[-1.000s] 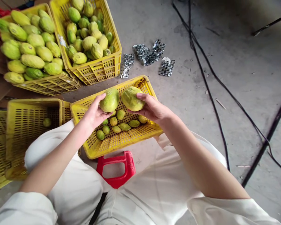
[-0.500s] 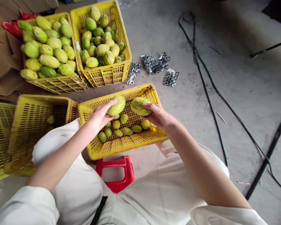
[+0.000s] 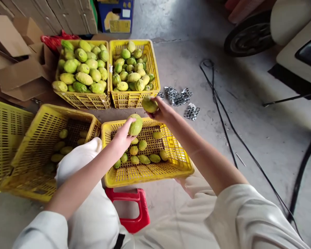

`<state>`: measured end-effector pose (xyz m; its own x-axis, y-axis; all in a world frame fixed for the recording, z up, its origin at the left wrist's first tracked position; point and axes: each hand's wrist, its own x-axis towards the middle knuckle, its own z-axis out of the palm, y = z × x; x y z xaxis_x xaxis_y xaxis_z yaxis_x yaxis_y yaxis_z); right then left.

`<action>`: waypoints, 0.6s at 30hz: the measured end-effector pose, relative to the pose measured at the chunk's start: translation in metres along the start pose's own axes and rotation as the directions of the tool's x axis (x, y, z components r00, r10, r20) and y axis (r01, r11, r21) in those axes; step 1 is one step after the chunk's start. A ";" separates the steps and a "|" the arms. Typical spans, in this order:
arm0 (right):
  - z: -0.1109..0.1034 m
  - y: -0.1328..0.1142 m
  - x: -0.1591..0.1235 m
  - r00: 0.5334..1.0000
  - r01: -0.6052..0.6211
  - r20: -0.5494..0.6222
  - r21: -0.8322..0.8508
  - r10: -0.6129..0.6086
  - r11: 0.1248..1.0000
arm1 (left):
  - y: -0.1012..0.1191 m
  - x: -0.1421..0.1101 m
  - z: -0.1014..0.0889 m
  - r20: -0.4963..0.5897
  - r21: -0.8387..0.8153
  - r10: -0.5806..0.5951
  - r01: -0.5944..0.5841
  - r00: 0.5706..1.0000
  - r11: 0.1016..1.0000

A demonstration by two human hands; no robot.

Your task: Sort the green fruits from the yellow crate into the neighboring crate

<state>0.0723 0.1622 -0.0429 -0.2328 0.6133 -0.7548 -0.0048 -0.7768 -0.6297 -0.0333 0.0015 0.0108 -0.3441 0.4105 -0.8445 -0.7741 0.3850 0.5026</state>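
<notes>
A red stool point(image 3: 143, 207) stands just on the near side of the front crate point(image 3: 155, 169), between it and the person's pale trousers point(image 3: 92, 211). This yellow front crate holds a loose scatter of small green-yellow fruits point(image 3: 144, 159), most toward its near side, with one lying apart nearer its back right corner. Over its back edge, toward the left, the left hand point(image 3: 123, 136) pinches a larger green fruit point(image 3: 135, 126), thumb on the near face and the other fingers mostly hidden behind. Farther back, above or just past the same edge, the right hand point(image 3: 160, 110) grips a darker green fruit point(image 3: 148, 104) from its right side; how high it is held I cannot tell. Left of the front crate, a deep yellow crate point(image 3: 41, 138) has several fruits on its bottom, and one more crate point(image 3: 7, 145) sits beyond it on the left. Behind the front crate are two full crates side by side, the left one point(image 3: 85, 100) heaped and the right one point(image 3: 131, 100) less so. Crumpled foil wrappers point(image 3: 177, 96) lie behind its right corner, and a black cable point(image 3: 224, 117) runs across the floor to its right. Well behind it stand cardboard boxes point(image 3: 23, 74) on the left, a blue box point(image 3: 115, 17), and a vehicle wheel point(image 3: 248, 36) far right.
</notes>
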 end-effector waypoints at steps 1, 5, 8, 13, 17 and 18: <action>0.012 -0.013 0.009 0.995 0.079 0.065 -0.004 -0.079 0.997 | 0.002 0.001 -0.002 0.011 -0.017 0.004 -0.004 1.000 1.000; 0.041 -0.042 0.021 0.892 0.338 0.334 -0.044 -0.305 0.940 | 0.009 0.003 -0.006 0.056 -0.098 -0.010 0.015 0.998 0.995; 0.046 -0.043 0.010 0.756 0.507 0.513 -0.066 -0.407 0.859 | 0.015 0.000 -0.006 0.056 -0.207 -0.038 0.048 0.998 0.977; 0.038 -0.041 -0.016 0.571 0.648 0.700 -0.065 -0.428 0.759 | 0.026 -0.004 -0.010 0.098 -0.324 0.034 -0.001 0.995 0.946; 0.027 -0.053 -0.031 0.512 0.671 0.782 -0.106 -0.356 0.734 | 0.033 -0.008 -0.016 0.127 -0.407 0.088 -0.029 0.988 0.913; 0.027 -0.057 -0.033 0.513 0.672 0.794 -0.135 -0.327 0.728 | 0.034 -0.009 -0.018 0.138 -0.429 0.101 -0.032 0.985 0.903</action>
<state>0.0543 0.1822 0.0230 -0.8897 0.4552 -0.0355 -0.0291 -0.1341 -0.9905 -0.0663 -0.0039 0.0325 -0.3438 0.5570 -0.7560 -0.9156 -0.0201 0.4016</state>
